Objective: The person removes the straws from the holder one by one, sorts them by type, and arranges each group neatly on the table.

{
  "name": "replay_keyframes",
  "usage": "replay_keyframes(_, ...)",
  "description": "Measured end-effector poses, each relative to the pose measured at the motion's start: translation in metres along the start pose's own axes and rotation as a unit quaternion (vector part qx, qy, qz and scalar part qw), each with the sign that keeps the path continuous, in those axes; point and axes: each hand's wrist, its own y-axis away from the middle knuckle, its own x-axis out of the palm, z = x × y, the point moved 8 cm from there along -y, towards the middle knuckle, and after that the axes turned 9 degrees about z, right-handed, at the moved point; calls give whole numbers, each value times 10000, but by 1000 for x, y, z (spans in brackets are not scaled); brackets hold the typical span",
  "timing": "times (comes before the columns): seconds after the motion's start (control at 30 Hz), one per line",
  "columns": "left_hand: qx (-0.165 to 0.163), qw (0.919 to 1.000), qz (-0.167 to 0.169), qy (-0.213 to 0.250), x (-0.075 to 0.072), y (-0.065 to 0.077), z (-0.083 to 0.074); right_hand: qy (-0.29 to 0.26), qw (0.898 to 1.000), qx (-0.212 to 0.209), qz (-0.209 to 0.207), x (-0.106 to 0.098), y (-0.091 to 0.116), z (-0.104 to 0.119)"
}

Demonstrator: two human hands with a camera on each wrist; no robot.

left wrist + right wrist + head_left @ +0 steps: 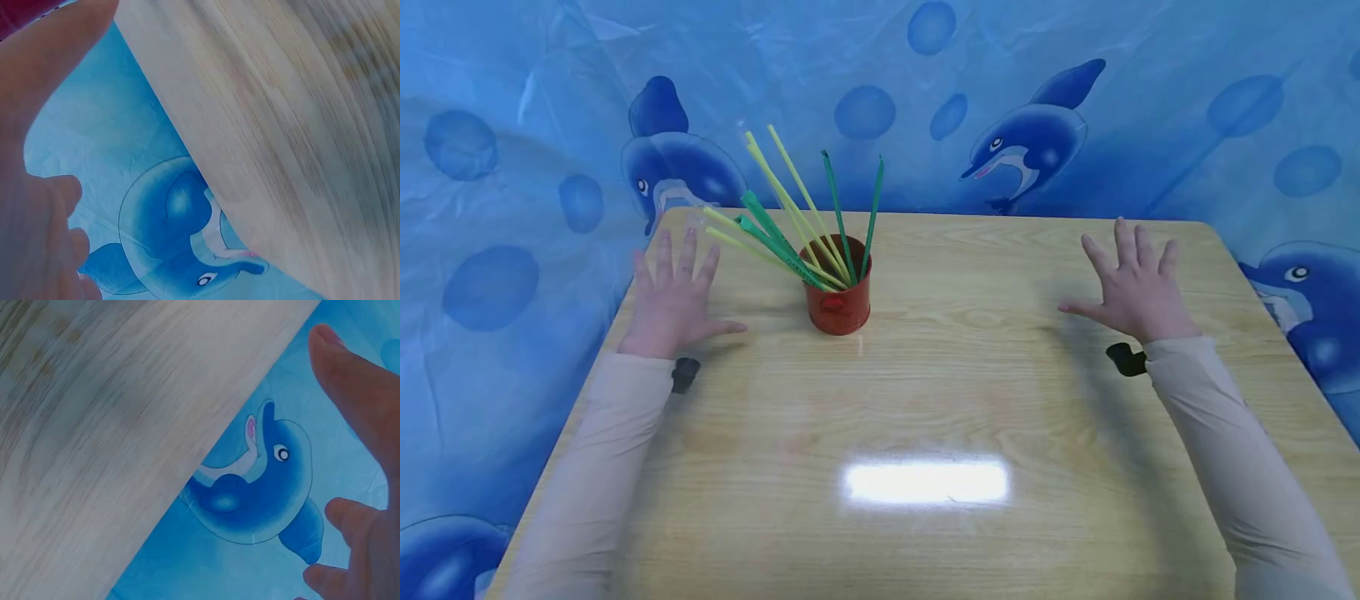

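My left hand (670, 300) is spread out over the far left part of the table, fingers straight and thumb stretched toward the middle. On the right side, my right hand (1138, 292) is spread in the same way. Both are free of any object. Nearest to the left hand stands a red bucket-like pot (839, 315), upright. Several yellow straws (790, 200) and several green straws (876, 208), some in wrappers, lean out of it in different directions. In the left wrist view, a bit of red (25, 14) shows behind the thumb.
The wooden table (970, 383) reflects a bright lamp patch (927, 482) near its front. Behind and beside it hangs a blue sheet (790, 50) printed with dolphins. A dark strap end (685, 375) sticks out at the left wrist, another dark piece (1126, 360) at the right.
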Motion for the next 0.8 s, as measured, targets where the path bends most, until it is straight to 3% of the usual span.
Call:
replay_keyframes(0.13, 86, 9996, -78, 247, 0, -2, -7, -293, 9994, -175, -28, -2, 0, 10)
replay_keyframes(0.23, 158, 9966, -154, 794, 1, -3, -16, -719, 9964, -400, -190, -8, -2, 21)
replay_keyframes(0.37, 333, 9804, -398, 1902, 6, -8, -33, -1312, 9868, -713, -632, -23, -5, 41)
replay_keyframes(0.57, 228, 9328, -685, 3532, 12, -16, -64, -2160, 9623, -1091, -1245, -41, -12, 87)
replay_keyframes(0.7, 45, 8926, -863, 4425, 19, -22, -77, -2677, 9416, -1379, -1508, -50, -20, 122)
replay_keyframes(0.8, -40, 8596, -1107, 4987, 25, -25, -84, -3123, 9204, -1606, -1716, -52, -26, 147)
